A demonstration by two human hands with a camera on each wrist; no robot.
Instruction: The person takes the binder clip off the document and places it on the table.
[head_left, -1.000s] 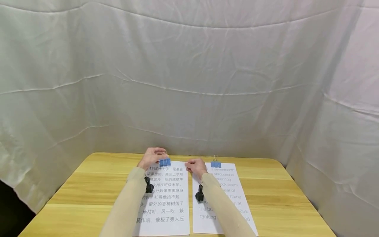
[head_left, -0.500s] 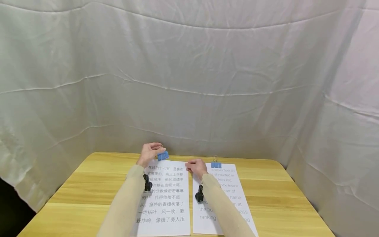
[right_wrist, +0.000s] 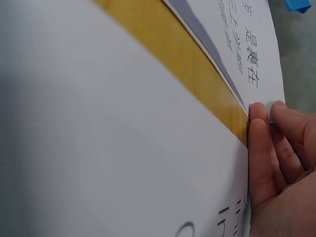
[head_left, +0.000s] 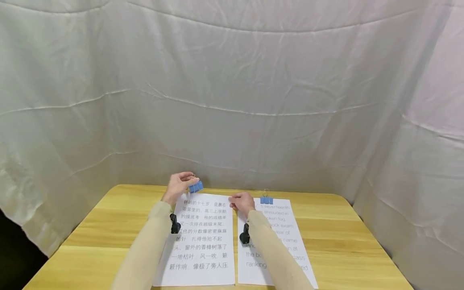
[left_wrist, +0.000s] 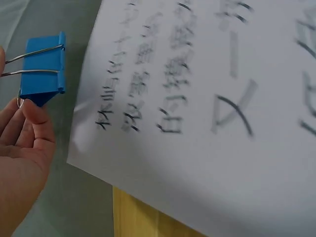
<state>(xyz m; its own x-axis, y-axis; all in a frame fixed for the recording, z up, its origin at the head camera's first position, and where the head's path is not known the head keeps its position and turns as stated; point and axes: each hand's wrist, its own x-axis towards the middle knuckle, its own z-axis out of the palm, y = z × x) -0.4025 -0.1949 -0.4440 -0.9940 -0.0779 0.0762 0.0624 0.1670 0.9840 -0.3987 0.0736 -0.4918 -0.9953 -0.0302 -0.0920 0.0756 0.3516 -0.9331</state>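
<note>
My left hand [head_left: 177,187] holds a blue binder clip [head_left: 195,187] above the table's far edge, past the top of the left paper stack [head_left: 203,241]. In the left wrist view the clip [left_wrist: 42,66] is apart from the paper, its wire handles toward the fingers. The left stack bears large Chinese print. At that stack's top right corner, my right hand [head_left: 243,202] pinches the sheets between thumb and fingers, as the right wrist view shows. Under the right forearm lies a second stack [head_left: 253,276] with English print, a blue binder clip [head_left: 266,200] on its top edge.
Both stacks lie side by side on a wooden table [head_left: 340,241], with a narrow strip of wood between them. A pale grey curtain [head_left: 232,100] hangs behind the table and along both sides.
The left hand has drawn the binder clip off the left stack's top edge and moved it up and to the left. The right hand stays at the corner.
</note>
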